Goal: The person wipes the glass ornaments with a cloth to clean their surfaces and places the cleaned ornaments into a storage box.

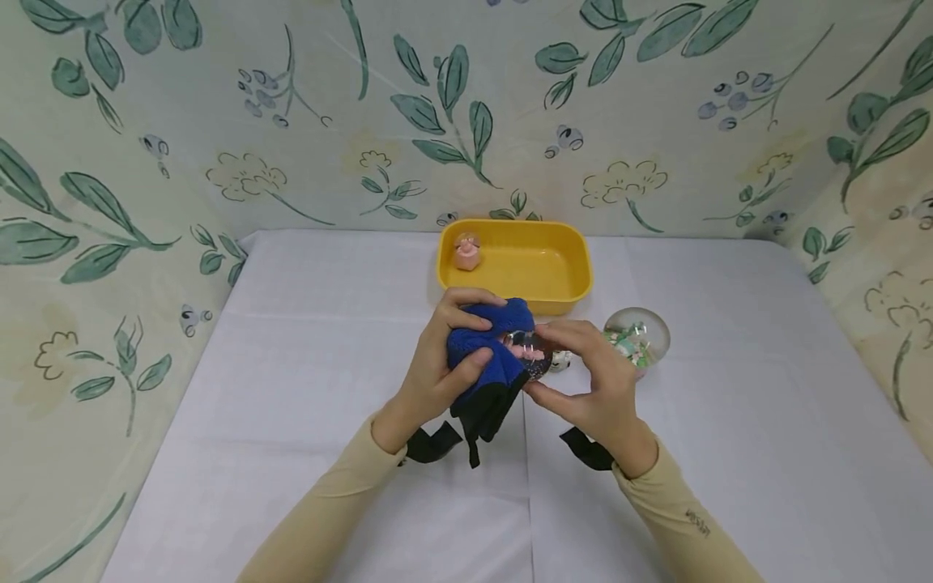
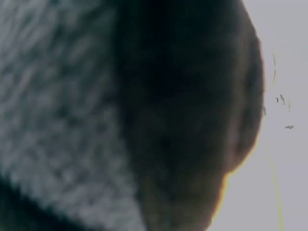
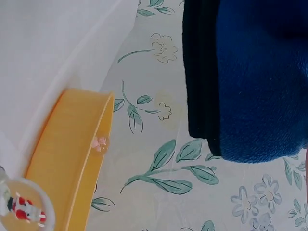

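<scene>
My left hand [image 1: 437, 356] grips a bunched blue plush cloth [image 1: 477, 344] with a black border and a small hanging loop. A small clear snow globe [image 1: 532, 360] with pink shapes inside is partly wrapped in it. My right hand [image 1: 601, 376] pinches the globe's right side between thumb and fingers. The cloth [image 3: 260, 91] fills the right side of the right wrist view. Close, dark, blurred fabric [image 2: 57, 120] covers most of the left wrist view.
Behind the hands stands a yellow tray [image 1: 543, 307] with a pink figurine [image 1: 467, 253] at its left end. A larger snow globe [image 1: 649, 334] with green shapes sits beyond the right hand. A globe with a red-and-white figure [image 3: 29, 211] shows in the right wrist view.
</scene>
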`<state>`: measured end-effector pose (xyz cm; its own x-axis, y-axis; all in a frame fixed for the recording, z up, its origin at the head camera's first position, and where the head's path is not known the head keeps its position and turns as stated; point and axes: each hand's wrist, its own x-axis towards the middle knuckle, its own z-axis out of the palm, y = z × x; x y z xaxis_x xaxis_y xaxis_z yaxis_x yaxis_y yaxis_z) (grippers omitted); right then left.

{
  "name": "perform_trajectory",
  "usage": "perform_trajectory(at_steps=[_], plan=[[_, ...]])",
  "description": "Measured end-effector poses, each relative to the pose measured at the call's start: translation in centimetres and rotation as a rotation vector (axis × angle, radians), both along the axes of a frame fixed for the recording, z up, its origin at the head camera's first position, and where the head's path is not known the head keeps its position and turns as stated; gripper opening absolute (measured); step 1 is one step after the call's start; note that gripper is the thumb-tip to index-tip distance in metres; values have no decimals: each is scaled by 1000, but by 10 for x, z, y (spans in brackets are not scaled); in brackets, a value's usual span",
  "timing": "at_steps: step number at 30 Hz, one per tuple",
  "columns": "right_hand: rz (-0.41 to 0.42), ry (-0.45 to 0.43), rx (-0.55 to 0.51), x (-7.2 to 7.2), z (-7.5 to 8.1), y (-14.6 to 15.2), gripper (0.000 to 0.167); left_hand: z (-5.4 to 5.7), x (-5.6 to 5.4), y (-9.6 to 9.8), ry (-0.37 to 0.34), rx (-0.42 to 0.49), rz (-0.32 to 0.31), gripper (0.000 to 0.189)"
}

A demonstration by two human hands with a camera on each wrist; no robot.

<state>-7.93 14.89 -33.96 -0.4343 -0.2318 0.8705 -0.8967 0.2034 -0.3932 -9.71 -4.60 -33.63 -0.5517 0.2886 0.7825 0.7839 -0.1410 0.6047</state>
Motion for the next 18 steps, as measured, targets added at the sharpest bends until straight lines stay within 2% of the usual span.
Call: perform_trajectory(at_steps=[5, 9, 13, 18], plan=[[14, -117, -57, 1, 0, 0, 55, 0, 0, -1, 113, -115, 41, 29], [-19, -224, -96, 4, -2, -1, 56, 0, 0, -2, 188, -173, 70, 26], [-36, -326, -130, 5, -3, -3, 57, 0, 0, -4, 219, -195, 101, 24], [-20, -468, -180, 7, -6, -7, 34, -2, 0, -6, 222, -227, 163, 23]])
